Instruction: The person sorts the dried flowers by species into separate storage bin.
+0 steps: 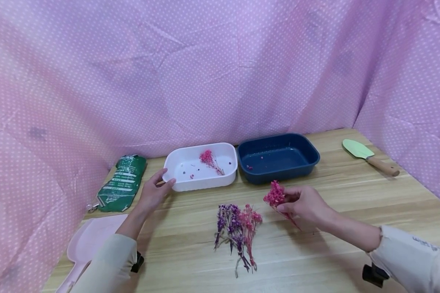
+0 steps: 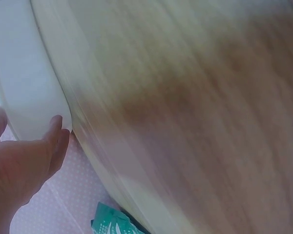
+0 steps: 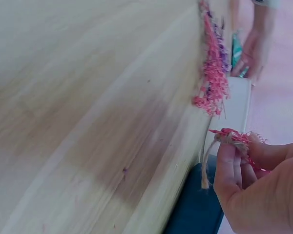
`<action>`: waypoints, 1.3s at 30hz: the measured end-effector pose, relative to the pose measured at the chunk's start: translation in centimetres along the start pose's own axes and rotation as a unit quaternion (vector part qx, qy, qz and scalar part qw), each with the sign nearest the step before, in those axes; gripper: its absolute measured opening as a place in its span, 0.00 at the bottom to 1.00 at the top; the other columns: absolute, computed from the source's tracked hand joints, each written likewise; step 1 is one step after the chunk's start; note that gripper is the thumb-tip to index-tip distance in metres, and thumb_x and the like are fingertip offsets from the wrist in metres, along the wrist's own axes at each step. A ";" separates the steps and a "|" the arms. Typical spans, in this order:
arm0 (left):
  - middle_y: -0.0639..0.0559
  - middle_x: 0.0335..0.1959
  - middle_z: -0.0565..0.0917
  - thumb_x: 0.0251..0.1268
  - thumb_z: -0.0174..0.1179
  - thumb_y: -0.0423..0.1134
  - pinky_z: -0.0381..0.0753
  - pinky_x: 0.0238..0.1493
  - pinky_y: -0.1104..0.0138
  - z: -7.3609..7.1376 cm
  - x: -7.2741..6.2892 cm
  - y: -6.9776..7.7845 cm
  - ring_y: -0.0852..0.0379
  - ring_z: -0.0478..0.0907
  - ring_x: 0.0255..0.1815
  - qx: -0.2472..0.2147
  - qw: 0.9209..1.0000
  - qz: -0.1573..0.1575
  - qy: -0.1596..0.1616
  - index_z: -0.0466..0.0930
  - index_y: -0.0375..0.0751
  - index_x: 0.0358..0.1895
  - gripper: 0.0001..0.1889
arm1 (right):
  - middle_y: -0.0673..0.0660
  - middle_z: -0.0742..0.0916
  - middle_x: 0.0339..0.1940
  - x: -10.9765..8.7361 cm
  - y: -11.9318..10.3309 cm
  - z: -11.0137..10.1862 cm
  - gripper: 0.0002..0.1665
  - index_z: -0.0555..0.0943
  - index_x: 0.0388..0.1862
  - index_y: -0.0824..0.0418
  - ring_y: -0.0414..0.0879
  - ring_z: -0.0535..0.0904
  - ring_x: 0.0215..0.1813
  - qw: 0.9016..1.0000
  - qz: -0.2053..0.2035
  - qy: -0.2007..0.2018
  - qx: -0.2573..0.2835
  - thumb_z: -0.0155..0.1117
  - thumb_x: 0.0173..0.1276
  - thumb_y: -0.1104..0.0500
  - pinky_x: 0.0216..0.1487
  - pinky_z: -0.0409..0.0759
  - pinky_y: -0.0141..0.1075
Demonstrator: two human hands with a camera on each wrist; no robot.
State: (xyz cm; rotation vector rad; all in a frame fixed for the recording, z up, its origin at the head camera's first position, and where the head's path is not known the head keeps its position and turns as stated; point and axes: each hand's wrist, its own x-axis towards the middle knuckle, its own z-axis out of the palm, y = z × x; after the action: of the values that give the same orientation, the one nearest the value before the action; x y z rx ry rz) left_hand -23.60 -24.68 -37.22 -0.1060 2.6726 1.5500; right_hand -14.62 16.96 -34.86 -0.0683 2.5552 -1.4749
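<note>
My left hand grips the left end of a white plastic tub, thumb at the front corner and fingers at the end rim. One pink dried flower sprig lies in the tub among loose bits. My right hand pinches a small bunch of bright pink dried flowers by its stems, over the table in front of the navy tub. Twine hangs from this bunch in the right wrist view. Between my hands lie purple dried flowers and a lighter pink bunch.
The navy tub stands against the white one's right side, with a few petals inside. A green printed bag and a pale pink dustpan-like scoop lie at the left. A green trowel with a wooden handle lies far right. Dotted pink cloth encloses the table.
</note>
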 end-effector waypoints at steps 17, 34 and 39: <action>0.37 0.71 0.62 0.69 0.57 0.50 0.70 0.65 0.55 0.0 0.1 -0.1 0.41 0.66 0.68 0.000 1.000 0.011 0.002 0.52 0.44 0.76 0.38 | 0.65 0.84 0.48 5.5 -4.4 1.7 0.24 0.76 0.59 0.72 0.44 0.83 0.40 0.974 -0.026 -0.059 0.215 0.66 0.64 0.67 0.46 0.84 0.43; 0.38 0.71 0.62 0.68 0.58 0.51 0.69 0.65 0.55 -0.1 0.3 -0.4 0.41 0.65 0.68 -0.002 1.000 0.010 0.002 0.52 0.45 0.76 0.38 | 0.58 0.86 0.37 11.2 -6.9 3.8 0.18 0.81 0.53 0.68 0.44 0.83 0.35 0.968 -0.009 -0.012 0.250 0.67 0.63 0.68 0.44 0.85 0.43; 0.38 0.71 0.62 0.68 0.58 0.51 0.69 0.65 0.55 -0.1 0.3 -0.4 0.42 0.65 0.68 -0.006 1.000 0.010 0.000 0.52 0.45 0.76 0.38 | 0.64 0.85 0.49 12.4 -8.1 4.2 0.20 0.81 0.55 0.64 0.46 0.83 0.39 0.965 0.001 -0.004 0.262 0.67 0.63 0.67 0.47 0.84 0.42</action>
State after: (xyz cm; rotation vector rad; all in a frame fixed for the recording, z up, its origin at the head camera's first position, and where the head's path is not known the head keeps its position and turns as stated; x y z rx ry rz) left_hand -23.82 -24.97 -37.59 -0.0803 2.6733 1.5725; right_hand -26.43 7.58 -31.65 0.0038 2.0712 -2.0845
